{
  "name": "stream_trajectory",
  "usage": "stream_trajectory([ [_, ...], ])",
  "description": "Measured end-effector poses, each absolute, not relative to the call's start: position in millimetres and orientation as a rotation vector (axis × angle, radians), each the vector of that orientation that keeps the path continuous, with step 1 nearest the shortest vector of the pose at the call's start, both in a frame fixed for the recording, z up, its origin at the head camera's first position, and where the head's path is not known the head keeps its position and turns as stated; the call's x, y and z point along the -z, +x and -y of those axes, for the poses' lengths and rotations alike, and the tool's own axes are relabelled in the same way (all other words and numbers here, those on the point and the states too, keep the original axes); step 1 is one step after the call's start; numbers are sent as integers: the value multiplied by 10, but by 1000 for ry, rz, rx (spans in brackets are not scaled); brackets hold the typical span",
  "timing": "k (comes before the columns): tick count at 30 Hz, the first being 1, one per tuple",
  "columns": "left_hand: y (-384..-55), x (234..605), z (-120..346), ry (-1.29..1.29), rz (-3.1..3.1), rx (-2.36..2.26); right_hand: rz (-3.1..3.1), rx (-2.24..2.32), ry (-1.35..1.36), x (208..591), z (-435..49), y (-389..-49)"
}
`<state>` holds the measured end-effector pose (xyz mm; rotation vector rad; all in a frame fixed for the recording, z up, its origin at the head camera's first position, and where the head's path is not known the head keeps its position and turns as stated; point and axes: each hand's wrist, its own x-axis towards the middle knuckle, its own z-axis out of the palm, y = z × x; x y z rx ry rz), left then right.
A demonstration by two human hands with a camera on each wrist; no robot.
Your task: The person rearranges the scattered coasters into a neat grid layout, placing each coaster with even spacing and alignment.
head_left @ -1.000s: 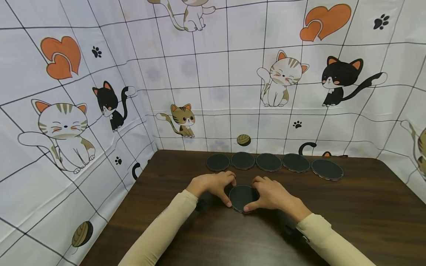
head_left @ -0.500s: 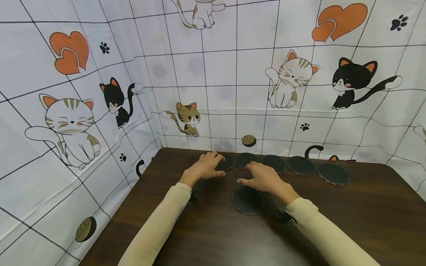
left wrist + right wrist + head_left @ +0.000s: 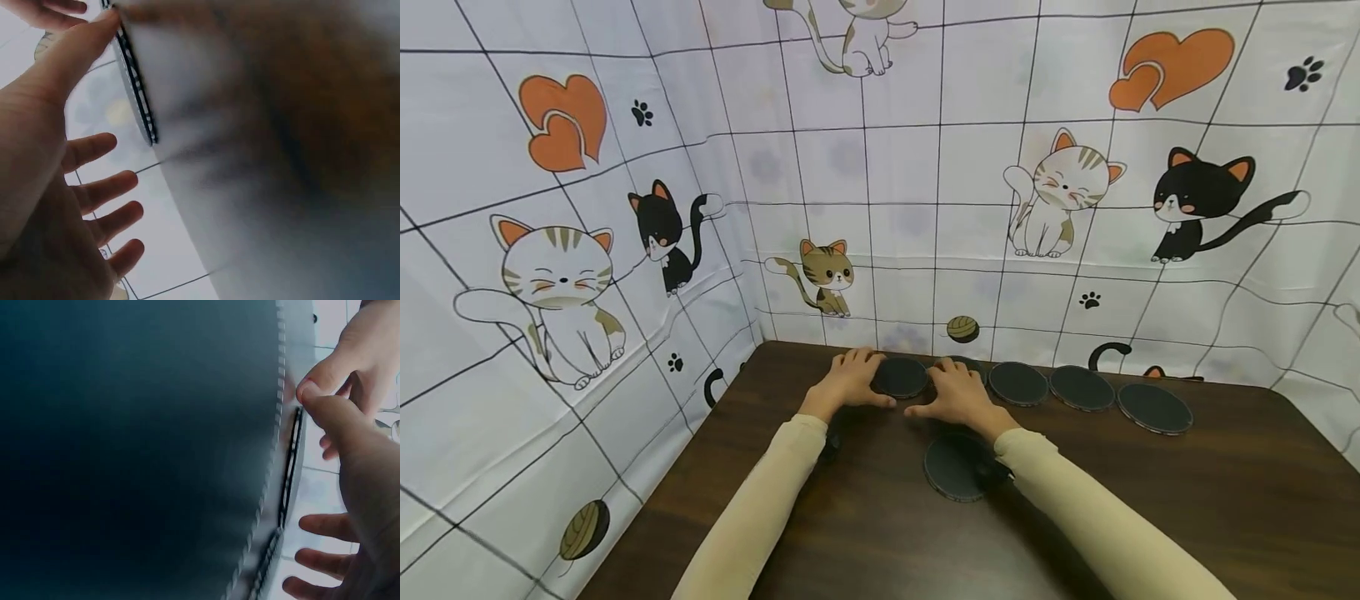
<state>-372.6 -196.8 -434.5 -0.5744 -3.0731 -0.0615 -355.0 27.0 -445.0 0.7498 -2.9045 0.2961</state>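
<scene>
In the head view, the leftmost of a row of flat, round black discs [image 3: 901,378] lies between the two hands at the back of the brown table. My left hand [image 3: 848,383] is at its left side, fingers spread and loosely bent. At its right side is my right hand [image 3: 957,393], thumb extended toward the left thumb; it covers part of the second disc [image 3: 972,367]. In the left wrist view, the left thumb tip overlaps the upper end of a disc edge [image 3: 136,81]. Another disc [image 3: 953,468] lies nearer, beneath the right wrist, and fills much of the right wrist view.
Further right in the row lie three more discs, the middle one [image 3: 1081,388] among them. The wooden table [image 3: 850,517] has its back edge against a white cat-patterned cloth [image 3: 895,225], which also hangs along the left side.
Both hands have left the nearer disc and moved back and left to either side of the leftmost disc in the row. The nearer disc stays on the table.
</scene>
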Motion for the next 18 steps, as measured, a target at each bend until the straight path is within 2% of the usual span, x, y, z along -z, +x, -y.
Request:
stream_trajectory([
  [7, -3852, 4376, 1926, -515, 3128, 80, 2945, -261, 712, 4504, -156, -3647],
  [18, -3951, 4331, 1874, -494, 3210, 50, 3021, -135, 693, 4369, -93, -3832],
])
